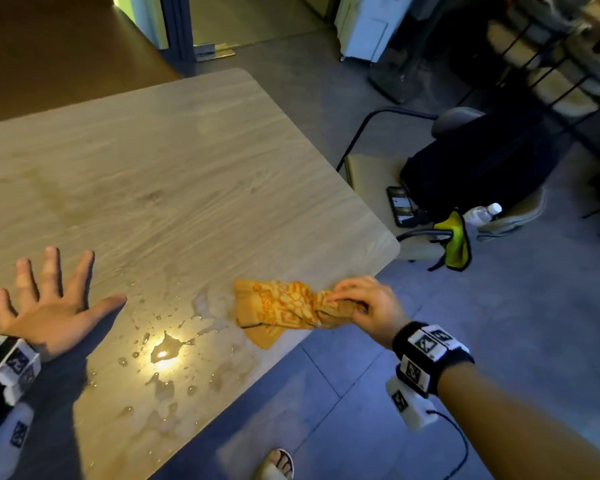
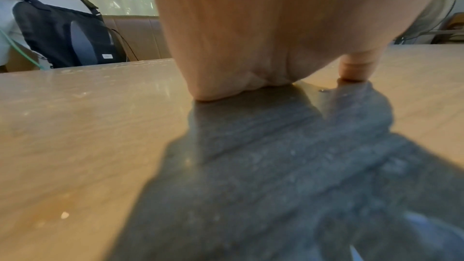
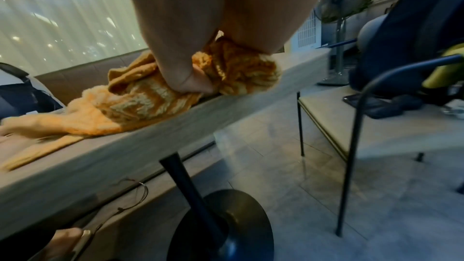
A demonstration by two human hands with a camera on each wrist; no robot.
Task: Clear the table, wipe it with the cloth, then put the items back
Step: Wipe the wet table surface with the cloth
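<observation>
An orange patterned cloth (image 1: 284, 308) lies bunched at the near right edge of the light wooden table (image 1: 160, 161). My right hand (image 1: 364, 303) grips its right end, fingers curled into the fabric; the right wrist view shows the cloth (image 3: 140, 106) pressed on the table edge (image 3: 175, 136) under that hand (image 3: 193, 82). My left hand (image 1: 49, 303) lies flat on the table at the near left, fingers spread, holding nothing; in the left wrist view the palm (image 2: 251, 47) rests on the table top (image 2: 75, 126). A puddle and drops of water (image 1: 163, 351) sit between the hands.
A chair (image 1: 430, 188) at the table's right holds a black bag (image 1: 475, 168), a phone (image 1: 400, 206), a plastic bottle (image 1: 482, 213) and a yellow cloth (image 1: 454, 240) on its armrest. My sandalled foot (image 1: 278, 465) stands by the table's pedestal base (image 3: 226, 225).
</observation>
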